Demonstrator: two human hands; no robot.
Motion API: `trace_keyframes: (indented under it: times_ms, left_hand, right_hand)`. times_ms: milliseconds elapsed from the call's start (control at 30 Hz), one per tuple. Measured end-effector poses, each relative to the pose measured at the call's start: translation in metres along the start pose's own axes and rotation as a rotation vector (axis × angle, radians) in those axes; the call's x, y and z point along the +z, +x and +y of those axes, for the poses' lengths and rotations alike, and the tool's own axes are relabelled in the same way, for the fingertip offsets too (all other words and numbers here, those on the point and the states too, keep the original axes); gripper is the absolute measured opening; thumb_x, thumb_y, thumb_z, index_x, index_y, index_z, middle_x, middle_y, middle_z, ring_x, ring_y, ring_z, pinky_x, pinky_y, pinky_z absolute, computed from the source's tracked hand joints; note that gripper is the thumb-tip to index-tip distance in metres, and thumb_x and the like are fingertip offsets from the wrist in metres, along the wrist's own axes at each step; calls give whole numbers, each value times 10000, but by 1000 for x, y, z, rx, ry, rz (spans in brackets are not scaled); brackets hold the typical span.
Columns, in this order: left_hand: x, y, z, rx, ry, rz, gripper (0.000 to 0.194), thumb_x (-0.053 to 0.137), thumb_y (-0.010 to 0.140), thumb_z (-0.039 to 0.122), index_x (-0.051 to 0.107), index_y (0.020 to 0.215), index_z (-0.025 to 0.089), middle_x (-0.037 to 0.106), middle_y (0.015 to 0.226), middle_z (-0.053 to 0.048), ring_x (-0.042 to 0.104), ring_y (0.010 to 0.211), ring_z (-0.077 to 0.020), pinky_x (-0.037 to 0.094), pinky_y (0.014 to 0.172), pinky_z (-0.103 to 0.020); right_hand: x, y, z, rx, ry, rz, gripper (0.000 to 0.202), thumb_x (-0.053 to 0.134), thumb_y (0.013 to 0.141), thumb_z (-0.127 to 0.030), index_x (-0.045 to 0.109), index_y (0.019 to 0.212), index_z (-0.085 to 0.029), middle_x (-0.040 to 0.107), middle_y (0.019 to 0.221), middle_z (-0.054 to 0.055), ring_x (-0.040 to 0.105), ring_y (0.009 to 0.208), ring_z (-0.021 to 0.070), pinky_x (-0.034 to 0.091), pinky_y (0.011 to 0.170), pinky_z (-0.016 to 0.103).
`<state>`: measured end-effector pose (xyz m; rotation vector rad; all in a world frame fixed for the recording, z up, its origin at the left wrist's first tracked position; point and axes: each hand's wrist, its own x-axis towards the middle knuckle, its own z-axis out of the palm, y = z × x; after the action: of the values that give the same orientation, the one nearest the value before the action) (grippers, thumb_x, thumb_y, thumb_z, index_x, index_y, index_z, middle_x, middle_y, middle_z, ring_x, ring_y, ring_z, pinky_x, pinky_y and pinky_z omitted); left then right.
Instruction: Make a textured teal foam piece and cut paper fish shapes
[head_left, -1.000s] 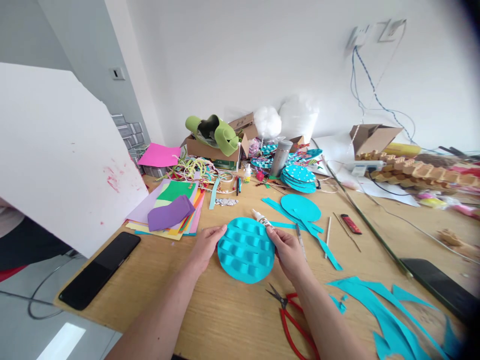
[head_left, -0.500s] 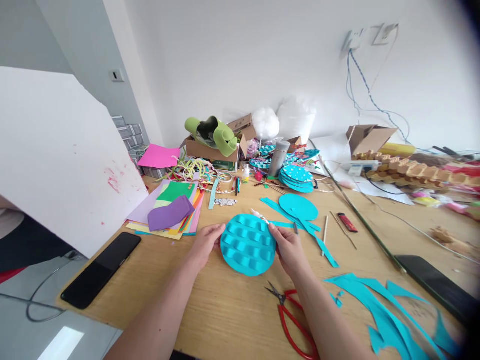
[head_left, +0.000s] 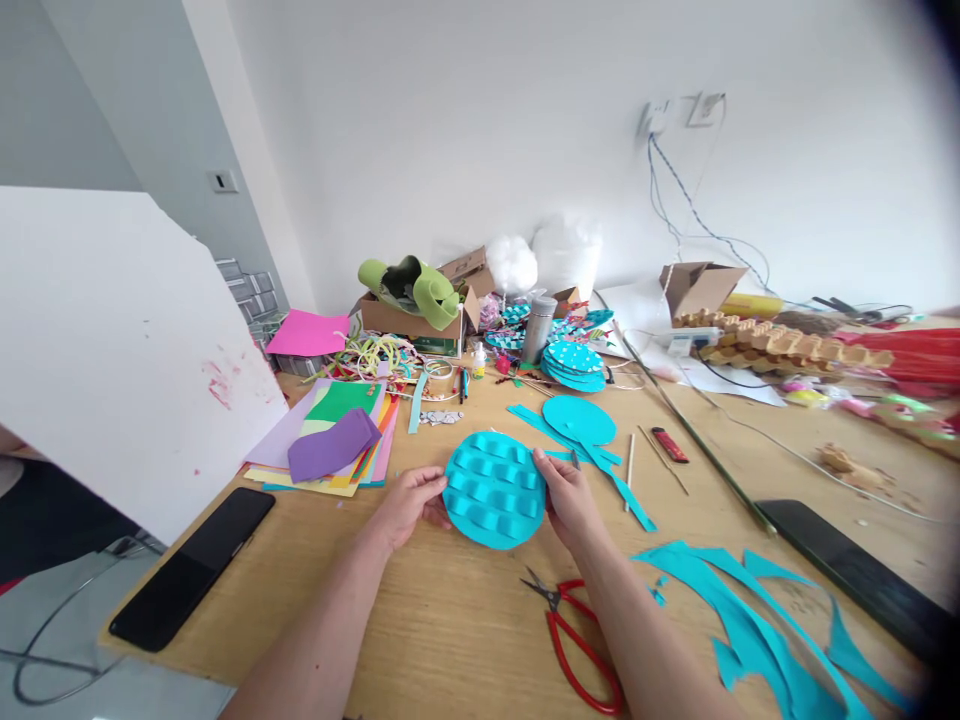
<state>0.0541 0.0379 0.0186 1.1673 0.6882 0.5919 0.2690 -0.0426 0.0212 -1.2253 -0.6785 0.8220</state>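
Between my two hands I hold a round blue paper disc (head_left: 495,505) with rows of raised paper loops on its face. My left hand (head_left: 411,503) pinches its left edge, thumb on the front. At the right edge, my right hand (head_left: 568,492) grips it the same way. Below my right hand lie red-handled scissors (head_left: 574,640), blades parted, partly covered by my right forearm. Just beyond the disc, a plain blue paper circle (head_left: 579,420) rests among blue paper strips (head_left: 634,500).
Coloured paper sheets (head_left: 345,430) and a black phone (head_left: 193,570) lie to the left, beside a white board (head_left: 127,350). Blue offcuts (head_left: 750,610), a dark phone (head_left: 847,550), a red cutter (head_left: 670,445) and a long green stick (head_left: 690,430) are on the right. A grey bottle (head_left: 538,330) stands behind.
My view has shifted slightly, so the scene sits further left and the background lower. Both hands still hold the disc; a white item seen behind its top edge is now mostly hidden.
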Motion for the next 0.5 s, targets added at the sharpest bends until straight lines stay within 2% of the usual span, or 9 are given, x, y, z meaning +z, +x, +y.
trace_keyframes:
  times_ms: [100, 167, 333, 500]
  left_hand:
    - [1, -1, 1, 4, -7, 17, 467, 719, 664, 574, 622, 803, 139, 626, 643, -23, 609, 539, -152, 502, 426, -244]
    - [2, -1, 2, 6, -2, 27, 492, 680, 687, 617, 611, 803, 145, 613, 639, -18, 597, 526, -146, 483, 385, -230]
    - [3, -3, 3, -7, 57, 4, 483, 706, 676, 613, 587, 700, 146, 537, 542, 21, 513, 423, -102, 465, 348, -212]
    - [3, -3, 0, -17, 108, 5, 460, 735, 666, 575, 631, 759, 137, 589, 592, 1, 550, 454, -111, 464, 346, -199]
  right_hand:
    - [-1, 1, 1, 106, 92, -97, 349, 746, 650, -544, 697, 661, -199, 714, 649, 31, 655, 622, 224, 502, 564, 320]
    - [0, 1, 2, 119, 115, -102, 346, 755, 645, -537, 700, 673, -196, 718, 659, 30, 657, 631, 224, 505, 577, 322]
    - [1, -1, 0, 101, 74, -113, 369, 756, 632, -557, 696, 655, -193, 702, 628, 31, 645, 620, 222, 499, 558, 320]
    - [3, -3, -3, 46, -16, -107, 407, 723, 639, -607, 685, 624, -203, 672, 581, 24, 630, 624, 226, 478, 525, 307]
